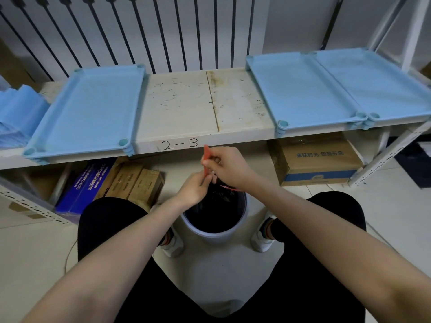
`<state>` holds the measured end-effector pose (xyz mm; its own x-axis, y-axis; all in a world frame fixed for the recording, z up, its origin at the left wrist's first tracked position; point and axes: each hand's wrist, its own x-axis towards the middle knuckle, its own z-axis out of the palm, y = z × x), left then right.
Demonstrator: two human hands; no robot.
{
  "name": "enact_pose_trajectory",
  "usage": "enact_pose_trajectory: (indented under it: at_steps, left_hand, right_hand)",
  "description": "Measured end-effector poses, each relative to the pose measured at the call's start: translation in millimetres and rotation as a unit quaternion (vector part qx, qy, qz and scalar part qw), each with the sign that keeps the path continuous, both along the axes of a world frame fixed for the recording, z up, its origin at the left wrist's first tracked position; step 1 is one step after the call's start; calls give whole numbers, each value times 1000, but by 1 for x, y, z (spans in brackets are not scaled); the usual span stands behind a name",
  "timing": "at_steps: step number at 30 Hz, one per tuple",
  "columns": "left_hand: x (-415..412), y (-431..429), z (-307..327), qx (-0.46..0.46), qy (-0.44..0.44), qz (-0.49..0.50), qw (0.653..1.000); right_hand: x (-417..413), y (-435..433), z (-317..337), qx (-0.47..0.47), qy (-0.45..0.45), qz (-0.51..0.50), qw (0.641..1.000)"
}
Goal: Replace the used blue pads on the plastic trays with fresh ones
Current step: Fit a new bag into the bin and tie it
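Right hand [223,166], centre frame: fingers curled, pinching a red tie [206,157] that sticks up above the knuckles. Left hand [195,188] just below and left of it, fingers closed on the gathered neck of a black bag [213,212]. More red strip shows at the bag's mouth, just right of the left hand. The two hands nearly touch.

Bag lines a pale round bin [215,236] on the floor, directly under the hands, between the person's knees and white shoes.

Above the hands: shelf [179,106], front edge marked "2-3", bare scuffed board at centre.
Left tray [88,108] sits on the shelf left of centre. Mid-right tray [300,89] and far-right tray [377,82] sit side by side, touching, in the upper right. All light blue; cannot tell whether a pad lies in any of them.

Pads [16,113]: a blue stack at the far left edge, just beside the left tray.

Under the shelf: boxes [130,183] at left, a carton [319,159] at right.
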<state>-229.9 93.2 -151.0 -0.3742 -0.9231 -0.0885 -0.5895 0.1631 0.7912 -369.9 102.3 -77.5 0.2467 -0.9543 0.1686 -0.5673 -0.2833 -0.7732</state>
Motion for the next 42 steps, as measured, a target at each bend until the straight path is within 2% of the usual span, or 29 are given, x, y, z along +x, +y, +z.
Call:
enact_pose_trajectory:
  at_steps: [5, 7, 10, 12, 14, 16, 19, 22, 25, 30, 35, 39, 42]
  left_hand:
    - [0, 4, -18, -3, 3, 16, 1000]
    - [-3, 3, -18, 6, -1, 22, 1000]
    - [-6, 3, -15, 11, -4, 49, 999]
    - [-7, 0, -15, 18, 10, 74, 997]
    - [-10, -2, -13, 30, 20, 88, 995]
    - [-13, -2, -7, 33, 21, 88, 995]
    - [-18, 2, 3, 16, 47, 84, 995]
    - [-26, 5, 9, 31, 111, 94, 989]
    - [-30, 3, 7, 57, 134, 98, 984]
    - [-24, -4, -2, 90, 31, 126, 987]
    - [-30, -9, 4, 96, 2, 130, 987]
    - [-35, -17, 11, 40, -77, 107, 990]
    - [-42, -16, 22, 11, -126, 3, 992]
  right_hand:
    - [-14, -5, 3, 6, -67, -72, 995]
    - [-24, -8, -8, 36, -46, -108, 992]
    - [-41, -9, -31, 99, 50, -101, 989]
    - [-49, -5, -45, 162, 139, -26, 977]
    - [-51, 2, -58, 227, 268, 64, 934]
    - [-51, 6, -73, 260, 347, 96, 896]
    - [-53, 7, -80, 222, 339, 62, 912]
    - [-55, 5, -75, 170, 299, 31, 939]
    - [-54, 2, -67, 197, 288, 43, 936]
    - [-51, -1, -40, 219, 333, 56, 915]
    - [-54, -12, -6, 219, 358, 53, 906]
    - [-53, -18, 27, 142, 283, 39, 948]
    - [-49, -24, 42, 34, 232, -21, 972]
